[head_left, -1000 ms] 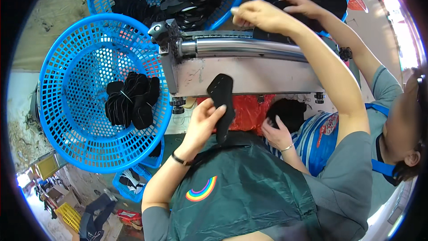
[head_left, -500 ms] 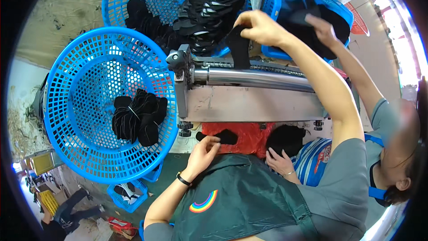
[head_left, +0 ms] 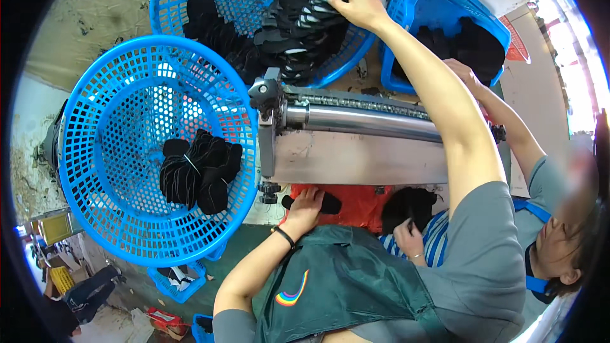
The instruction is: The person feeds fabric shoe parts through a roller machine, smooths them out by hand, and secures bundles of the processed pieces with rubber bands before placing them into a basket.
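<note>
Work is divided between the person's two hands, which are well apart. The left hand [head_left: 304, 208] lies over a flat black piece [head_left: 331, 203] on the red sheet [head_left: 364, 206], just in front of the roller machine [head_left: 356, 159]. Its fingers are bent down over this piece; whether they grip it or only press on it, one cannot tell. The right hand [head_left: 359, 5] reaches past the roller [head_left: 375, 122] to the stack of black pieces [head_left: 298, 32] in the far blue basket [head_left: 166, 3]. Its thumb and forefinger are near each other at the edge of the stack, but whether they pinch something, one cannot say with certainty.

The pieces overlap closely, so it seems wise to touch them lightly, or the row could slide. If a piece is between the fingertips, it is best let down in line with its neighbours. The right forearm [head_left: 432, 76] should pass clear of the roller. The left hand would do well to hold its piece flat, without folded edges.
</note>
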A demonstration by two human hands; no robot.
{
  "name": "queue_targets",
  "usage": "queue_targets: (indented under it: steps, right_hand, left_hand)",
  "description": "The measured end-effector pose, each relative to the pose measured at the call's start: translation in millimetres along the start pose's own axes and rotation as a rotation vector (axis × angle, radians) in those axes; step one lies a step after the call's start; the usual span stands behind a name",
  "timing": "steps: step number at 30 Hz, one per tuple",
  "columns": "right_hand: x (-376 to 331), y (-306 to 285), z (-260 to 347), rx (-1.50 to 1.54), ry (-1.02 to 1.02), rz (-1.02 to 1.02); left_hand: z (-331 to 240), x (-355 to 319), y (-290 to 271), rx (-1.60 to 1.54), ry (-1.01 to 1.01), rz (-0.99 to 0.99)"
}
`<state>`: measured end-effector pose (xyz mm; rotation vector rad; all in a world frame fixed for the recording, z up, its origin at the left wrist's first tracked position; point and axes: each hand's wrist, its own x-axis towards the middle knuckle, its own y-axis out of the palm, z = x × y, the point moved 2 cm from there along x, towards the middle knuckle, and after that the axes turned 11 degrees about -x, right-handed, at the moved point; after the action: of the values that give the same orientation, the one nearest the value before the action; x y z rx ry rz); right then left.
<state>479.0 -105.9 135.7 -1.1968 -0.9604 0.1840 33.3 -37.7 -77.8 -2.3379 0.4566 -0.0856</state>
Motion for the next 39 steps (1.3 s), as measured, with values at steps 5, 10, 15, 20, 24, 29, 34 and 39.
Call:
queue_targets:
  steps: [5,10,15,20,24,29,34,39]
  right_hand:
    - [-49.5,-63.0,26.7,0.319,0.209,0.175]
    - [-96.7,-119.3,40.4,0.510,0.373,0.363]
    - [-137.5,-147.6,45.5,0.556,0.438,0.447]
    - [-142.7,-147.2,50.2,0.611,0.297,0.451]
    - [-138.6,-147.6,59.9,0.616,0.335,0.613]
    - [-140.8,-116.9,59.0,0.392,0.151,0.740]
    - [-136.7,-55.9,72.0,0.475,0.342,1.059]
    - [-117.8,-35.2,61.6,0.610,0.358,1.087]
  left_hand:
    - [4.5,8.3,2.2,0.124,-0.039,0.122]
    - [2.1,-12.2,-18.4,0.004,0.118,0.184]
    - [-59.9,-31.2,-96.3,-0.680,-0.054,0.055]
    - [-103.4,-14.8,-127.2,-1.347,-0.228,-0.155]
    - [-96.1,-11.6,-124.6,-1.629,-0.460,-0.062]
    - [-103.9,12.8,-120.0,-1.692,-0.461,-0.146]
    - [-102.8,81.7,-119.0,-1.691,-0.468,-0.305]
    - [-90.6,55.7,-114.4,-1.640,-0.551,-0.238]
